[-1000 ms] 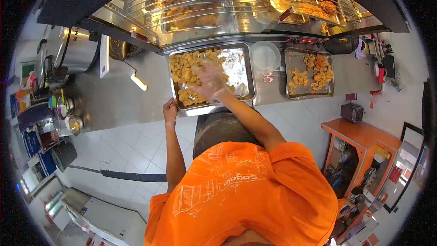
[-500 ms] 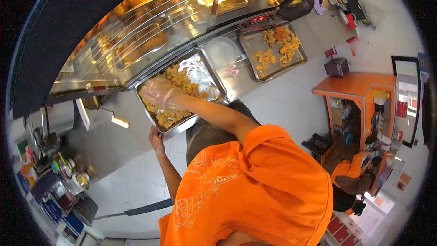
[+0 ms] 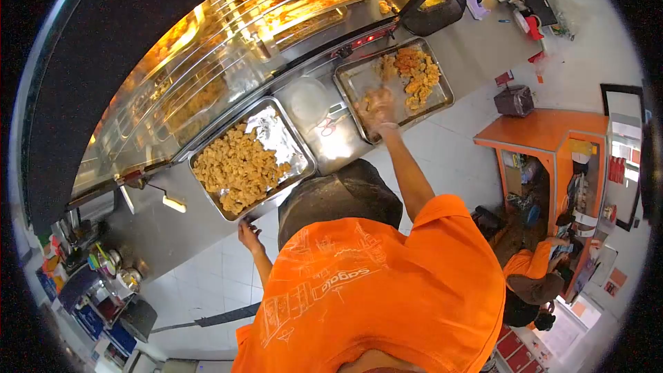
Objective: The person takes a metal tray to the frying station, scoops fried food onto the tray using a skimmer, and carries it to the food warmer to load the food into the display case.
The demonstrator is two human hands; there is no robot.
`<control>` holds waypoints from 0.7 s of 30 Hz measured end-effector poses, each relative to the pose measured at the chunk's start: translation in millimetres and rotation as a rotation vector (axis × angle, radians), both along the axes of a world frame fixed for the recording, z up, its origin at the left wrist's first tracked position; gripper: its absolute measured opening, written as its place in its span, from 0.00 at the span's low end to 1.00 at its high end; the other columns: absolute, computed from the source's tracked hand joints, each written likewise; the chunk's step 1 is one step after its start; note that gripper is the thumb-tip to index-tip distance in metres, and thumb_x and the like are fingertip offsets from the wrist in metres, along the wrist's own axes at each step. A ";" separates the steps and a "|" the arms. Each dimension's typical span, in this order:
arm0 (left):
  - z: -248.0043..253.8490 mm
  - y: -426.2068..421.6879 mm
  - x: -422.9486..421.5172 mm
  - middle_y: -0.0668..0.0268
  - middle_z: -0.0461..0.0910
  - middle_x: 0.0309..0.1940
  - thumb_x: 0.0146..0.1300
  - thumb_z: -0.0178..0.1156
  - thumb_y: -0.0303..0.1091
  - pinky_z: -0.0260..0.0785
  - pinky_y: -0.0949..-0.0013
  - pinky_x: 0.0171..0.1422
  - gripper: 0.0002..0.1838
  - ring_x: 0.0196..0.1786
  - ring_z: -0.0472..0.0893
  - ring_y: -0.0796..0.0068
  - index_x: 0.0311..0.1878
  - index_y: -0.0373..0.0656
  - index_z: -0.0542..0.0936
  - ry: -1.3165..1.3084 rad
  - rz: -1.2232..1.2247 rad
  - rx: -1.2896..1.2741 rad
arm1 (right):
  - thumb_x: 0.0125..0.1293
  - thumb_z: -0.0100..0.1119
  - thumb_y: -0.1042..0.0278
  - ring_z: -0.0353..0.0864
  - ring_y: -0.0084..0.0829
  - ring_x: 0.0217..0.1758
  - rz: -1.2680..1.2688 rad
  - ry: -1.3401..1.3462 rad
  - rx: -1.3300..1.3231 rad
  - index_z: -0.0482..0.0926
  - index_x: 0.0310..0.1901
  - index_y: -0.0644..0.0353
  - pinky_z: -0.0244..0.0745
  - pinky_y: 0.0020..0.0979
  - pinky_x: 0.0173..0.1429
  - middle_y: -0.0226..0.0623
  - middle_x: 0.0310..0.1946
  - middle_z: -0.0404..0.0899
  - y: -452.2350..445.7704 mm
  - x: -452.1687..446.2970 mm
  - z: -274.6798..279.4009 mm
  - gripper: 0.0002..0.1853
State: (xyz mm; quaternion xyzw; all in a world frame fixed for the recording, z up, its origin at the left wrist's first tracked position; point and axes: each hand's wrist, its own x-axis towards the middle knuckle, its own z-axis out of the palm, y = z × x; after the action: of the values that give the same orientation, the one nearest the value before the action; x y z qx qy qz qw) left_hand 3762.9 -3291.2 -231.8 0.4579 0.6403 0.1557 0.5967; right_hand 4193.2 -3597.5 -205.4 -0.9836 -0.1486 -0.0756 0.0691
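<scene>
My right hand [image 3: 378, 109], in a clear plastic glove, is over the left part of the right metal tray [image 3: 358, 81]. It is at some fried pieces there, and its fingers are smeared by motion. More fried chicken pieces [image 3: 421, 79] lie at that tray's right side. Just below the front edge of the left metal tray [image 3: 300, 136] is my bare left hand [image 3: 250, 236], fingers loosely apart and nothing visible in them. Small golden fried pieces [image 3: 238, 166] are heaped in this tray, beside bare shiny foil [image 3: 266, 124].
A round, pale translucent container [image 3: 307, 99] stands between the trays. Behind them runs a lit display case [image 3: 228, 48] with wire racks and food. Further right are an orange counter [image 3: 532, 128] and another person in an orange shirt [image 3: 528, 260].
My right hand has left the heap in the left tray and swung right, into the right tray. My left hand has dropped slightly away from the left tray's edge.
</scene>
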 end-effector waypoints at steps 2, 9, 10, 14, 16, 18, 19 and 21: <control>0.6 -11.7 8.7 0.73 0.72 0.24 0.64 0.50 0.43 0.66 0.79 0.22 0.12 0.24 0.68 0.85 0.42 0.46 0.77 0.034 -0.091 0.012 | 0.65 0.40 0.46 0.65 0.50 0.59 0.190 0.009 0.048 0.77 0.43 0.60 0.57 0.44 0.63 0.53 0.54 0.69 2.1 0.8 -40.7 0.25; 3.2 -28.2 10.3 0.73 0.69 0.20 0.66 0.50 0.42 0.65 0.79 0.22 0.14 0.22 0.69 0.84 0.41 0.42 0.78 0.102 -0.240 0.094 | 0.60 0.50 0.59 0.76 0.46 0.37 0.245 0.141 0.493 0.79 0.35 0.57 0.72 0.42 0.44 0.45 0.32 0.78 3.7 34.7 -29.7 0.12; 2.5 -28.1 7.9 0.73 0.69 0.20 0.66 0.51 0.42 0.65 0.79 0.22 0.14 0.22 0.69 0.84 0.42 0.42 0.78 0.084 -0.256 0.091 | 0.60 0.51 0.60 0.76 0.45 0.37 0.212 0.131 0.443 0.79 0.34 0.57 0.72 0.41 0.43 0.44 0.32 0.78 5.1 40.8 -23.1 0.11; 7.4 -44.5 -3.5 0.74 0.69 0.20 0.66 0.51 0.42 0.64 0.79 0.22 0.14 0.22 0.69 0.85 0.44 0.43 0.79 0.071 -0.279 0.112 | 0.63 0.49 0.64 0.76 0.40 0.37 0.445 0.176 0.657 0.77 0.34 0.59 0.72 0.39 0.45 0.39 0.32 0.77 83.0 4.6 6.5 0.09; -4.6 -49.3 -14.6 0.74 0.69 0.20 0.66 0.51 0.42 0.64 0.79 0.22 0.14 0.22 0.69 0.85 0.44 0.43 0.79 0.104 -0.319 0.095 | 0.62 0.49 0.68 0.76 0.34 0.36 0.575 0.553 0.491 0.75 0.29 0.57 0.72 0.41 0.49 0.36 0.31 0.76 139.2 -48.6 36.6 0.07; -11.2 -50.0 -17.5 0.74 0.70 0.21 0.66 0.51 0.42 0.65 0.79 0.23 0.14 0.22 0.70 0.85 0.45 0.44 0.79 0.120 -0.406 0.067 | 0.60 0.51 0.63 0.76 0.36 0.37 0.770 0.626 0.490 0.75 0.29 0.56 0.72 0.42 0.50 0.39 0.31 0.76 170.9 -82.6 29.8 0.08; -14.3 -47.8 -21.6 0.74 0.70 0.21 0.66 0.51 0.42 0.65 0.79 0.23 0.14 0.22 0.70 0.85 0.45 0.44 0.79 0.103 -0.461 0.064 | 0.59 0.52 0.57 0.76 0.39 0.38 0.848 0.538 0.544 0.75 0.30 0.57 0.71 0.41 0.50 0.41 0.32 0.76 178.7 -94.8 24.9 0.12; -15.4 -44.3 -25.2 0.74 0.70 0.21 0.66 0.52 0.42 0.65 0.80 0.22 0.14 0.22 0.70 0.85 0.44 0.43 0.79 0.065 -0.494 0.082 | 0.57 0.54 0.52 0.76 0.42 0.40 0.829 0.438 0.660 0.76 0.31 0.57 0.70 0.40 0.49 0.42 0.32 0.76 178.2 -96.8 31.4 0.15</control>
State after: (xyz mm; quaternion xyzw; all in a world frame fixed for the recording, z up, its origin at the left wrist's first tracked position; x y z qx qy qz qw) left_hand 3737.7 -3335.5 -247.1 0.6292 0.5211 0.0161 0.5765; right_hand 4096.4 -3419.3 -174.0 -0.7623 -0.4725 0.1210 0.4255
